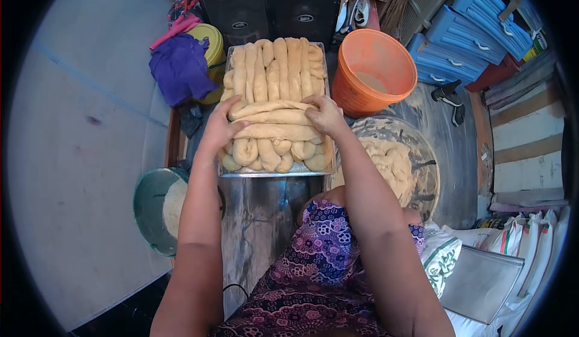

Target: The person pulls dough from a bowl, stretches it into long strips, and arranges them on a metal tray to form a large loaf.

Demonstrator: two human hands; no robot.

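Observation:
A metal tray (241,173) heaped with pale ropes of dough (280,66) lies in front of me. At the far part the ropes run lengthwise, side by side; nearer me, several lie crosswise over rounded dough ends. My left hand (222,126) curls round the left end of a crosswise dough rope (271,113), fingers beyond it and thumb on the near side. At its other end, my right hand (325,117) grips in the same way. Just below, another crosswise rope (277,132) rests on the pile. Parts of my fingers are hidden by the dough.
An orange bucket (374,72) stands right of the tray, above a round basin (431,174) holding a dough mass (386,162). At the left are a green bucket (145,210) with pale flour-like powder and a yellow bucket (212,47) under purple cloth (181,69). Black speakers (271,5) stand behind.

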